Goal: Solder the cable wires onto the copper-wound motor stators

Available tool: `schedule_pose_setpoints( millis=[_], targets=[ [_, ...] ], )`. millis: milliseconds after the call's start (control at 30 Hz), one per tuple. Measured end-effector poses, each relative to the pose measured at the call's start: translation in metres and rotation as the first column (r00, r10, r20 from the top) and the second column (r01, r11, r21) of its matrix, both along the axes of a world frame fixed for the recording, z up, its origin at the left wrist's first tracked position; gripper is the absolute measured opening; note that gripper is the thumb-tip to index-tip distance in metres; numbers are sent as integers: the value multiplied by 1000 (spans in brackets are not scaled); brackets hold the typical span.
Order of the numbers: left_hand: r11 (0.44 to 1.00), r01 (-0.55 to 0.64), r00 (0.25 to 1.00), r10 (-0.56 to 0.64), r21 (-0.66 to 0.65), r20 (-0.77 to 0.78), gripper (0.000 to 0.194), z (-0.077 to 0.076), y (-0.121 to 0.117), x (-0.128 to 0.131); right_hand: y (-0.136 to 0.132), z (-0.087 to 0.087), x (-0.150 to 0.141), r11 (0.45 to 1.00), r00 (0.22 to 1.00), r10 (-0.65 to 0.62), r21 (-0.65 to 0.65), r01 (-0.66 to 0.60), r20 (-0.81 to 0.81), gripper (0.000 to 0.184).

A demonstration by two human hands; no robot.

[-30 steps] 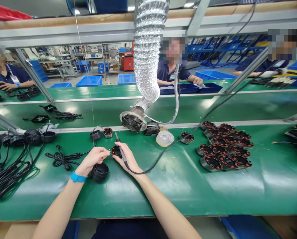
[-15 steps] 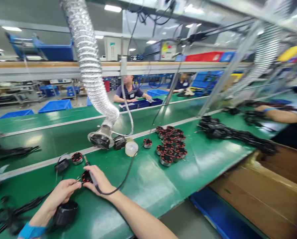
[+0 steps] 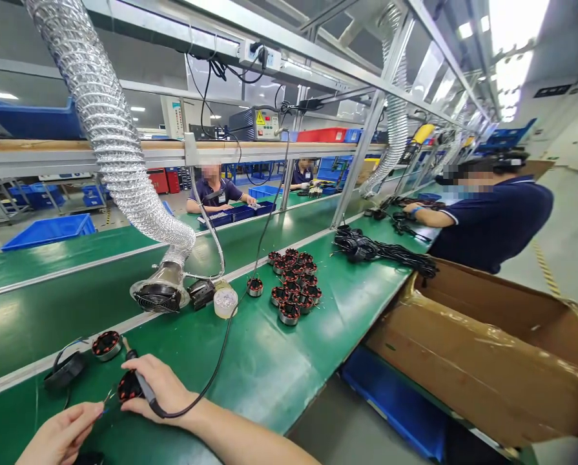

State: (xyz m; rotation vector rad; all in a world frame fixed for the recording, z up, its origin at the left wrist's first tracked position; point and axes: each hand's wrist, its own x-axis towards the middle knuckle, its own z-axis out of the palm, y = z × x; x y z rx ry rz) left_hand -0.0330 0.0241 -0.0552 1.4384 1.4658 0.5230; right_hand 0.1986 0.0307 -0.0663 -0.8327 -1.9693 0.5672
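Note:
My right hand (image 3: 165, 387) is closed around a soldering iron (image 3: 147, 391) and at the same time steadies a motor stator (image 3: 128, 386) with red-orange windings. The iron's tip points up and away, clear of the stator. Close beside it, my left hand (image 3: 68, 427) pinches thin wires (image 3: 108, 395) at the stator's left edge; whether they are joined to it I cannot tell. Just beyond lie a second stator (image 3: 106, 347) and a round black housing (image 3: 66, 371) with a lead. Another dark object under my left hand is mostly cut off by the frame.
Several stators (image 3: 292, 284) stand grouped on the green bench (image 3: 264, 368). A fume duct (image 3: 119, 155) ends at a fan (image 3: 157, 295) beside a translucent tub (image 3: 225, 303). Black cables (image 3: 380, 250) lie farther right, near a carton (image 3: 463, 342). A co-worker (image 3: 496, 219) works on the right; others sit across.
My view has swung to the right, bringing a co-worker and the carton more fully into sight. Both hands keep their grip on the wires, stator and iron.

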Motion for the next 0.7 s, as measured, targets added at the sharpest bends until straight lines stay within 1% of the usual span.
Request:
schedule_pose_setpoints(
  millis=[67,100,200,233,267,333,400,533,700],
  targets=[
    [996,-86,995,87,-27,54,55,0,1,10,0,0,1,1000,1000,-1,6,1,4,72],
    [990,-131,989,133,-44,65,55,4,-1,15,-1,1,2,1000,1000,6,6,-6,5,71],
    [969,-235,963,242,-75,119,57,25,-13,28,-5,4,3,999,999,45,0,-45,-21,65],
    [966,-241,955,253,-92,156,58,33,-18,31,-7,5,4,998,998,58,-7,-58,-41,63],
    [969,-219,949,239,-113,207,59,40,-21,33,-8,5,4,998,996,65,-15,-66,-64,61],
    [967,-223,923,250,-124,293,55,48,-25,35,-7,4,3,996,991,80,-33,-84,-109,60],
    [957,-261,903,288,-127,318,54,49,-27,36,-6,1,2,994,987,87,-57,-96,-138,61],
    [936,-333,897,351,-111,267,56,45,-26,39,-6,-2,0,991,984,94,-80,-107,-151,63],
    [941,-335,916,338,-50,217,55,49,-25,46,-10,2,1,992,986,98,-64,-107,-138,60]
  ],
)
